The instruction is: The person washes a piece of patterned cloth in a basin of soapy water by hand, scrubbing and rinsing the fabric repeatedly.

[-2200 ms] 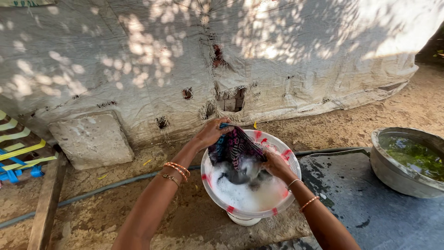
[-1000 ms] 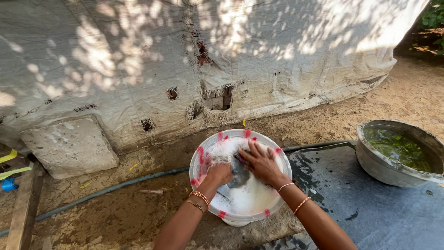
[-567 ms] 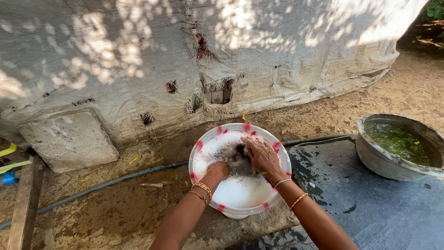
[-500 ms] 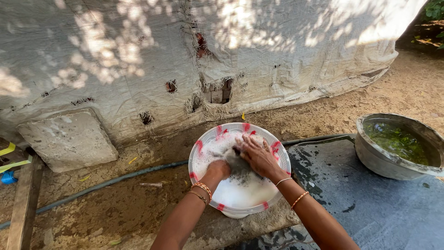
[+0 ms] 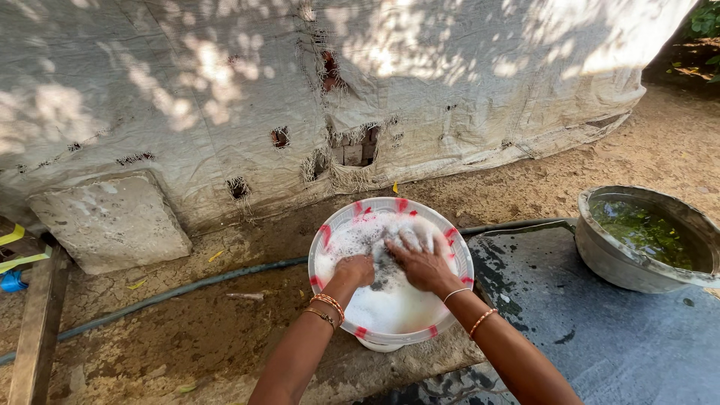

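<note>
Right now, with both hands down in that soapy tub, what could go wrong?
The tub sits at the edge of the stone slab, so hard pressing from the left hand and right hand might tip it. Foam rides near the rim and could slop onto the dirt.

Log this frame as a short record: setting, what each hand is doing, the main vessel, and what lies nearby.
setting: outdoors, dirt ground beside a torn tarp wall
left hand: fist pressed into the suds, on dark cloth
right hand: fingers spread flat on the cloth
vessel: white basin with red marks, full of foam
nearby: metal bowl of green water, hose, stone slab
</note>
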